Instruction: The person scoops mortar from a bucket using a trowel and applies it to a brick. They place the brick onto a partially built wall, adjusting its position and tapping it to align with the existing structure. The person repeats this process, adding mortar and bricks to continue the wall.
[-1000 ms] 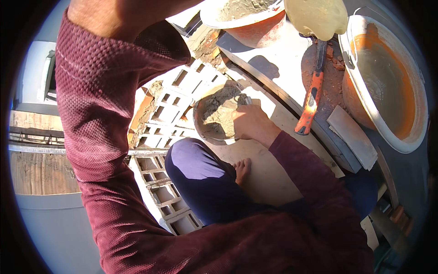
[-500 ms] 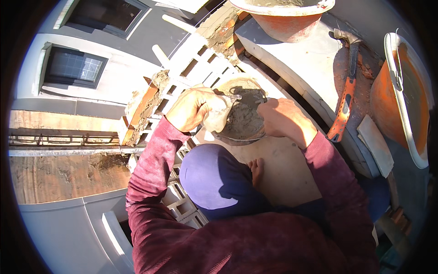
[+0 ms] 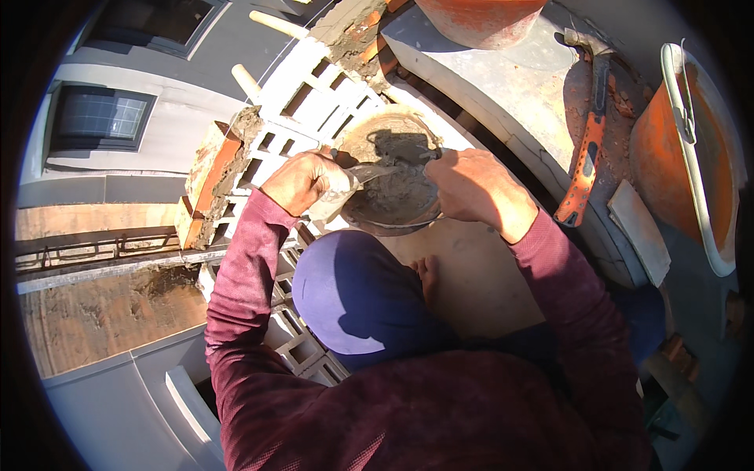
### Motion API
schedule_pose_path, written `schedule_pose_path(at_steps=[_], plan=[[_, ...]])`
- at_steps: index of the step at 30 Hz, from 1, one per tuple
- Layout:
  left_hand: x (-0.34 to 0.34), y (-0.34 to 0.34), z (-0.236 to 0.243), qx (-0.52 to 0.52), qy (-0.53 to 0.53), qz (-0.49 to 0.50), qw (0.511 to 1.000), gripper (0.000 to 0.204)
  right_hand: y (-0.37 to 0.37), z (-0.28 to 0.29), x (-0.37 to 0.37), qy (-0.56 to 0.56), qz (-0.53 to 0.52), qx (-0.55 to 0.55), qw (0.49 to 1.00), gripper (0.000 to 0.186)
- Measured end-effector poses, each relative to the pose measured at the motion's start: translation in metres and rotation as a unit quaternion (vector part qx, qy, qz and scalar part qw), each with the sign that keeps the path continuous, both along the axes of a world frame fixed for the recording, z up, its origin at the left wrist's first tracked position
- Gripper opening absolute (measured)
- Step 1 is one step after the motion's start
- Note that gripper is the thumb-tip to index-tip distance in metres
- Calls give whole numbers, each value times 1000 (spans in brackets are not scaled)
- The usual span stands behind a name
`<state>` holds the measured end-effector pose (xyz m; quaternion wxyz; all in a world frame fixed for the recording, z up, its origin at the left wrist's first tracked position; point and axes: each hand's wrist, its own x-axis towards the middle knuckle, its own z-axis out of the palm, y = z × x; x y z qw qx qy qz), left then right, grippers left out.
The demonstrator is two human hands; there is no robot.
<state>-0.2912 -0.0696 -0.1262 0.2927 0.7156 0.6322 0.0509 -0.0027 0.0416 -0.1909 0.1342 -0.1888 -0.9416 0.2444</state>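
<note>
Wet grey mortar (image 3: 389, 196) lies in a round bucket (image 3: 397, 230) in front of me, between my two hands. Closed at its left side is my left hand (image 3: 297, 182), gripping a floppy whitish plastic bag (image 3: 333, 201). The bag's narrow end points right, over the mortar. My right hand (image 3: 475, 192) is curled into a fist at the bucket's right edge. A small dark piece shows by its fingers, but what it holds is hidden. My bent knee (image 3: 361, 294) in blue trousers is just below the bucket.
A hammer (image 3: 593, 149) with an orange-black grip lies on the ledge at right, near a flat pale tile (image 3: 640, 231). Two orange tubs (image 3: 483, 23) (image 3: 667, 157) stand beyond. Hollow blocks (image 3: 314, 94) run along the left, with bricks (image 3: 208, 177) at their edge.
The view has shifted slightly. My left hand has turned the bag so its tip sits lower over the mortar. My right hand stays closed at the bucket's right edge.
</note>
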Motion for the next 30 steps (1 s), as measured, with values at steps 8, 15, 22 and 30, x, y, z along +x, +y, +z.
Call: schedule_pose_path(at_steps=[8,15,22,30], plan=[[32,10,62,179,-20,74,981,8,-9,1,8,-51,-29,-58,997,8],[149,94,182,383,-164,-32,908,3,-25,-35,-14,-50,-95,139,984,20],[331,212,183,440,-210,-219,845,11,-26,-7,-17,-80,-29,43,995,16],[393,221,75,488,-119,-265,823,17,-22,-37,-10,-91,20,144,985,32]])
